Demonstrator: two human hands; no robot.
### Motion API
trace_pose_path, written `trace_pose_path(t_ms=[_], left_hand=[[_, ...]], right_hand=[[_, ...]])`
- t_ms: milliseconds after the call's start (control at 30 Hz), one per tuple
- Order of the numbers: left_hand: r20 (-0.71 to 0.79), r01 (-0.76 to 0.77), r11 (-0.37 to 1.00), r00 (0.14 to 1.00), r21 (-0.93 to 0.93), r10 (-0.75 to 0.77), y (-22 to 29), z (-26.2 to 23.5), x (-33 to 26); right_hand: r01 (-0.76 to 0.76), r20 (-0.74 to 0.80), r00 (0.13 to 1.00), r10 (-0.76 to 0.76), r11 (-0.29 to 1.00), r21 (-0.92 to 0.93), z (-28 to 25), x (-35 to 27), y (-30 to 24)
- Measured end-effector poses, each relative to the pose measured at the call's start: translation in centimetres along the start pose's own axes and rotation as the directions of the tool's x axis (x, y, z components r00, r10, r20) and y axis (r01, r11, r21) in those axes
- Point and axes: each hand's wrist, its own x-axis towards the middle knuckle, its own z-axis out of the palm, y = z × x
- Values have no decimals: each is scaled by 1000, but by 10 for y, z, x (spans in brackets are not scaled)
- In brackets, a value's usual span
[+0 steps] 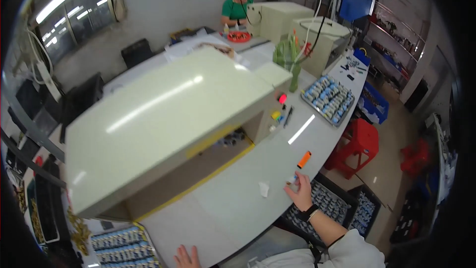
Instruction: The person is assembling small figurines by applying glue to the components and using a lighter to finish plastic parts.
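My right hand (300, 196), with a black band at the wrist, is over the right side of the white table (238, 213). Its thumb and fingers close around a small bluish part (294, 179), too small to make out well. Just beyond the fingertips lies an orange tool or marker with a dark end (304, 159). A crumpled white scrap (265, 189) rests to the left of this hand. At the lower edge my left hand (187, 258) shows only in part, fingers spread and holding nothing, beside a tray of blue and silver parts (121, 248).
A long cream machine housing (163, 109) with a yellow-edged opening fills the table's middle. Another tray of parts (327, 98) stands far right. Dark crates of parts (327, 203) and a red stool (354, 146) flank the right edge. A person in green (234, 10) sits across.
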Motion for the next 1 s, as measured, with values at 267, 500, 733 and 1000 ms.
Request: trace_pose_path(t_ms=[267, 500, 733, 1000], left_hand=[[-85, -34, 998, 996, 50, 38, 7, 15, 23], [-211, -104, 988, 969, 111, 126, 1, 35, 17], [-239, -48, 984, 967, 171, 89, 13, 43, 11], [-289, -8, 980, 955, 197, 66, 20, 51, 16]], right_hand=[[280, -325, 937, -128, 830, 482, 20, -36, 87], [-94, 210, 972, 106, 993, -69, 9, -145, 254], [-185, 399, 816, 419, 842, -506, 31, -191, 380], [-74, 381, 874, 300, 859, -506, 132, -149, 387]])
